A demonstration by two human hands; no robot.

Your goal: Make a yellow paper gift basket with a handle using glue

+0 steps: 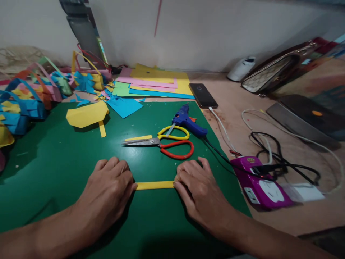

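A narrow yellow paper strip [155, 185] stretches between my two hands, low over the green mat [151, 223]. My left hand [111, 185] pinches its left end, and my right hand [195, 183] pinches the right end; the fingers cover both tips. Just beyond the strip lie scissors [176, 144] with one yellow and one red handle, blades pointing left. A blue glue gun [188, 122] rests behind the scissors' handles. Farther left is a yellow paper piece [87, 115] with a small tab sticking out below it.
Several small paper baskets [32, 97] crowd the left side. Coloured paper sheets [159, 81] are stacked at the back beside a phone [202, 95]. On the right, cables run to a magenta power strip [262, 183], with a dark case [307, 115] behind it.
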